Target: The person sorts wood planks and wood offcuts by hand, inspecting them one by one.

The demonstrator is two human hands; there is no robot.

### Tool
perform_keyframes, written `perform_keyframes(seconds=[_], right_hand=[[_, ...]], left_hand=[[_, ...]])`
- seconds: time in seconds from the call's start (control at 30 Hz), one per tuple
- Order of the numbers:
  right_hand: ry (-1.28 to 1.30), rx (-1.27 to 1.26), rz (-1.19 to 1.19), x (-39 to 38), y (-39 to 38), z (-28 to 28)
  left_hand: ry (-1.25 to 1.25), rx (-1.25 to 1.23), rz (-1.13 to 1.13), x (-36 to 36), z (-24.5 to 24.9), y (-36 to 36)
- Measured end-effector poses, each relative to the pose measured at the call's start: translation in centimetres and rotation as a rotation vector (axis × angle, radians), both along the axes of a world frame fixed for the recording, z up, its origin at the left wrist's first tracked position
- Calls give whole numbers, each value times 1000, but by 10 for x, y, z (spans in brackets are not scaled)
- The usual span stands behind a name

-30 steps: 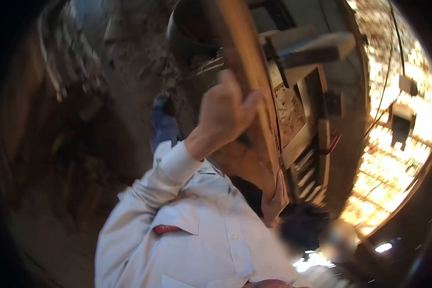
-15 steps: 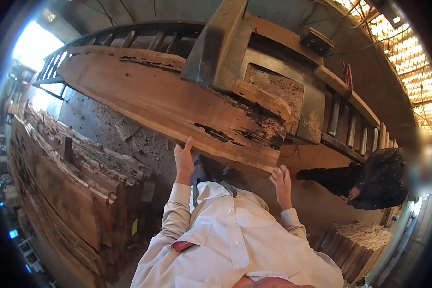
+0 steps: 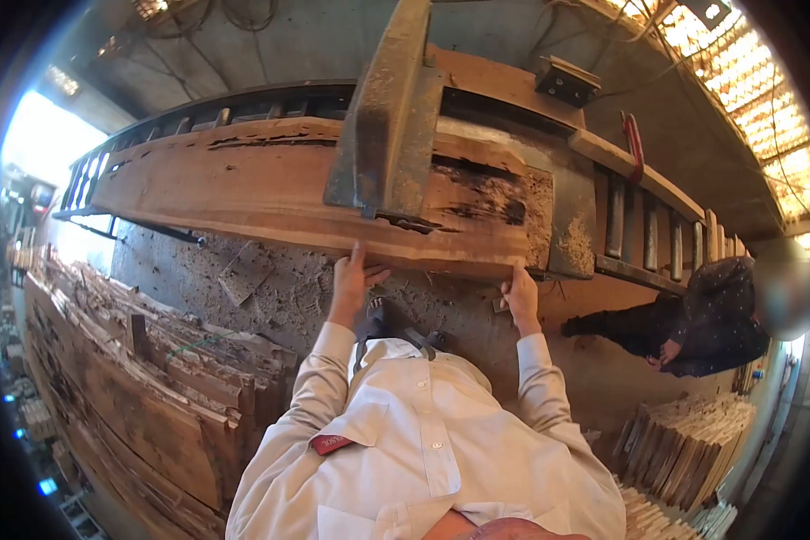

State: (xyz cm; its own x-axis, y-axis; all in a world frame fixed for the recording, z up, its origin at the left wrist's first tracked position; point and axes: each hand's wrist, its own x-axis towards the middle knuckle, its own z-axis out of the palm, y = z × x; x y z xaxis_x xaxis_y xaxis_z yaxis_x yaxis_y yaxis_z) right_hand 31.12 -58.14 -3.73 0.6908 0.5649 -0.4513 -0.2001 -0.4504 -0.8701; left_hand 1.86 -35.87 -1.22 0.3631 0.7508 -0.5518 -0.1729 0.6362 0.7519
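Note:
A long wooden slab [image 3: 270, 193] with dark, rotten cracks lies on a roller bench and passes under a metal machine housing [image 3: 391, 126]. My left hand [image 3: 351, 283] is at the slab's near edge, index finger stretched along it and the other fingers apart. At the slab's right end, my right hand [image 3: 520, 295] touches the near corner, with its index finger pointing up and the rest curled. Sawdust lies on the metal machine table [image 3: 574, 216] just right of the slab's end.
Stacked rough slabs [image 3: 135, 387] stand at the left. Rollers [image 3: 650, 236] and a red handle [image 3: 633, 148] are at the right. A person in dark clothes [image 3: 720, 315] is beyond them, above a pile of cut boards [image 3: 688, 445]. Debris covers the floor.
The slab's right end has swung away from me and now lies farther under the housing, more in line with the bench. My right hand has moved up with its corner; the view has shifted.

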Motion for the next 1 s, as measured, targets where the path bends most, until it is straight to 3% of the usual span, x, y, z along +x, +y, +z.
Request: perform_keyframes(seconds=[0.13,0.23,0.3,0.37,0.43,0.5,0.57,0.63,0.7,0.8,0.93,1.0], right_hand=[[-752,-259,410,26,8,-7],[-757,-397,281,13,25,34],[-851,-314,105,-1,32,27],[-853,-240,-17,-4,44,20],[-760,-183,-88,-2,58,13],[-944,-155,-99,5,69,-6],[-1045,-131,-78,12,83,-20],[-965,-110,-68,9,94,-24],[-905,-79,-65,12,96,-28],[-882,-118,-65,22,106,-26],[-862,-184,-25,47,149,9],[-825,-183,-26,45,145,-16]], left_hand=[[151,-29,-289,-38,13,47],[288,168,-361,-86,10,71],[441,85,-117,-110,13,88],[450,344,106,-137,-13,116],[459,436,375,-151,-32,134],[451,371,697,-148,-37,173],[97,430,775,-165,-99,219],[295,476,943,-128,-68,226],[312,402,1039,-129,-83,235],[201,368,1042,-119,-58,233],[401,321,987,-95,-35,256],[552,322,939,-94,-36,274]])
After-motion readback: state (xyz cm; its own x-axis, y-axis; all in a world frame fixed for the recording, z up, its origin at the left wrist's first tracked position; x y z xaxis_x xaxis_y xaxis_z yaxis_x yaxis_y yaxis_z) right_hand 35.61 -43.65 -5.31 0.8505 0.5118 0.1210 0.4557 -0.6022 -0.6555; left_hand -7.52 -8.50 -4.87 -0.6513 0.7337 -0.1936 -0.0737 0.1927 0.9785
